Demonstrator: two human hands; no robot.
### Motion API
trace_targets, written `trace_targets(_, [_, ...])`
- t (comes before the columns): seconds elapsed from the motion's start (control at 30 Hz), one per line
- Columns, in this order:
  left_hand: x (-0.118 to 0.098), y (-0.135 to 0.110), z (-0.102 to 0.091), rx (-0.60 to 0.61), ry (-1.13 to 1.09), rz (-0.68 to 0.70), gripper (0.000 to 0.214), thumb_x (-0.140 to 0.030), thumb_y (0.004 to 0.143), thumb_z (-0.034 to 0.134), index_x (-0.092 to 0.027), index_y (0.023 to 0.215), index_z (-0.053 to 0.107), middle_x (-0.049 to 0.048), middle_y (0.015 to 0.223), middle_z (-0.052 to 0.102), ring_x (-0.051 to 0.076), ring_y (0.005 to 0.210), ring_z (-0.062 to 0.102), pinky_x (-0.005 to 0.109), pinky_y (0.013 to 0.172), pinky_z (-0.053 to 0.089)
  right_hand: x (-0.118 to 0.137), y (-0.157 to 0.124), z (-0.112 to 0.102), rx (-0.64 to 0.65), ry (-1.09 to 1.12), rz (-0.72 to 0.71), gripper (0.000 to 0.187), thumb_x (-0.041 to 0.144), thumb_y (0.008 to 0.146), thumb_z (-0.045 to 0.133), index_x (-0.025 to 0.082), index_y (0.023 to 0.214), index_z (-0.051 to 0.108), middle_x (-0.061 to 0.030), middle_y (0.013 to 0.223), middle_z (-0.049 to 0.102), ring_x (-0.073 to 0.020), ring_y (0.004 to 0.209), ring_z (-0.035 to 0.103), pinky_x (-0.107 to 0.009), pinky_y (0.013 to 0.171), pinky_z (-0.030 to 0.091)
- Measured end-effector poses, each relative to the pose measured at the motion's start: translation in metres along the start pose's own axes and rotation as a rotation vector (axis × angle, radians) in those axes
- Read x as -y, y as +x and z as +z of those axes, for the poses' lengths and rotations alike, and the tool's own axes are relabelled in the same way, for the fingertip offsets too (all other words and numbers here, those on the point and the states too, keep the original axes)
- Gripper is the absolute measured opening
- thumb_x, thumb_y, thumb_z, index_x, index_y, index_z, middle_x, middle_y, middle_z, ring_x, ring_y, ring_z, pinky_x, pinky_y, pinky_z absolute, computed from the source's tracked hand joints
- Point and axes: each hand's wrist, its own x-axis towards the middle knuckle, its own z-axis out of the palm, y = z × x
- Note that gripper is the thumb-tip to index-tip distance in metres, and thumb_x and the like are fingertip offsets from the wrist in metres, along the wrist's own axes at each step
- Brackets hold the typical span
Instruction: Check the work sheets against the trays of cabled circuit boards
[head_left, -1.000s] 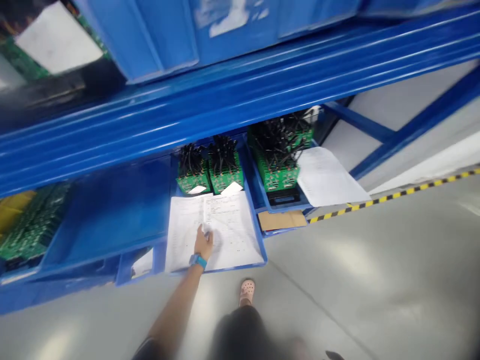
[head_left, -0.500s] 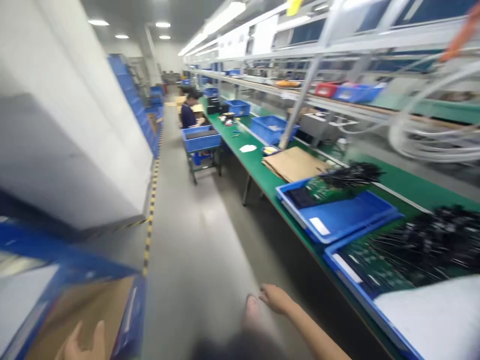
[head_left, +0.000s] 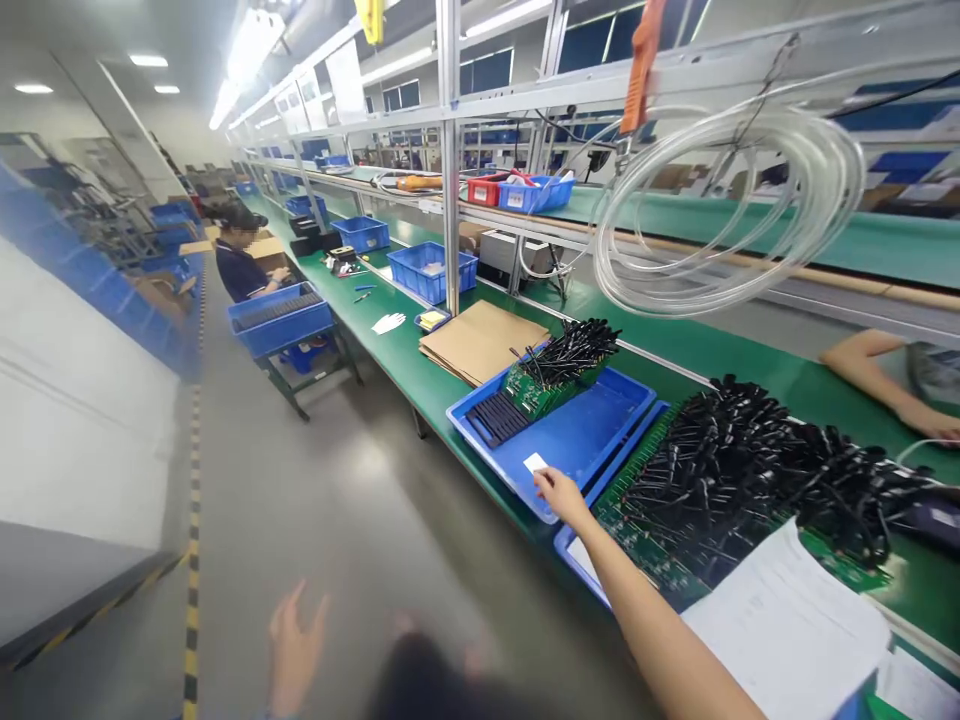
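Note:
My right hand [head_left: 562, 497] reaches over the near rim of a blue tray [head_left: 592, 425]. Its loosely bent fingers are beside a white label [head_left: 535, 463] in the tray; whether they touch it I cannot tell. Green circuit boards with black cables [head_left: 566, 355] and a black slotted rack [head_left: 496, 418] sit in that tray. Low over the floor, my left hand [head_left: 295, 640] is blurred, fingers spread, holding nothing. Nearer me on the right lies a large pile of circuit boards with black cables [head_left: 712, 480], partly covered by white paper sheets [head_left: 795, 625].
Brown cardboard sheets [head_left: 480, 340], a white glove [head_left: 388, 323] and blue bins [head_left: 431, 270] line the green bench [head_left: 405, 365]. Clear tubing [head_left: 720, 290] hangs from the frame. A co-worker [head_left: 240, 255] sits farther along beside a bin cart [head_left: 289, 325]. Another person's arm [head_left: 885, 380] rests across the bench.
My view has turned right toward the bench. My right hand has risen from above the floor to the blue tray. My left hand has left the bin at the left.

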Motion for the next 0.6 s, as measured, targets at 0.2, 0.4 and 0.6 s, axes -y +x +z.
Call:
trace_targets(0.2, [-0.033,0.073,0.031,0.149,0.028,-0.149,0.073,-0.061,0.065,0.04,-0.014,0.121,0.04,0.0181,0.124,0.037,0.032,0.104,0.05,0.045,0.085,0.046,-0.007,0.133,-0.035,-0.376,0.107,0.116,0.034,0.036,0.087,0.04,0.011,0.111,0.046,-0.007,0.1,0.052,-0.0119,0.084,0.053,-0.032,0.078,0.046])
trace_targets(0.4, [-0.076,0.172,0.075,0.179,0.062,-0.052,0.076,-0.059,0.064,0.042,-0.009,0.121,0.041,0.0198,0.121,0.042,0.031,0.098,0.054,0.044,0.09,0.042,0.003,0.205,-0.039,-0.52,0.057,0.162,0.03,0.03,0.087,0.043,0.01,0.108,0.047,-0.0067,0.1,0.052,-0.0133,0.088,0.052,-0.034,0.08,0.046])
trace_targets(0.6, [-0.136,0.267,0.119,0.294,0.17,0.142,0.071,-0.056,0.066,0.044,-0.009,0.12,0.042,0.0184,0.118,0.047,0.03,0.099,0.054,0.045,0.089,0.042,-0.014,0.23,-0.052,-0.41,-0.008,0.157,0.023,0.026,0.084,0.049,0.01,0.1,0.051,-0.0047,0.093,0.054,-0.0113,0.083,0.053,-0.031,0.077,0.046])
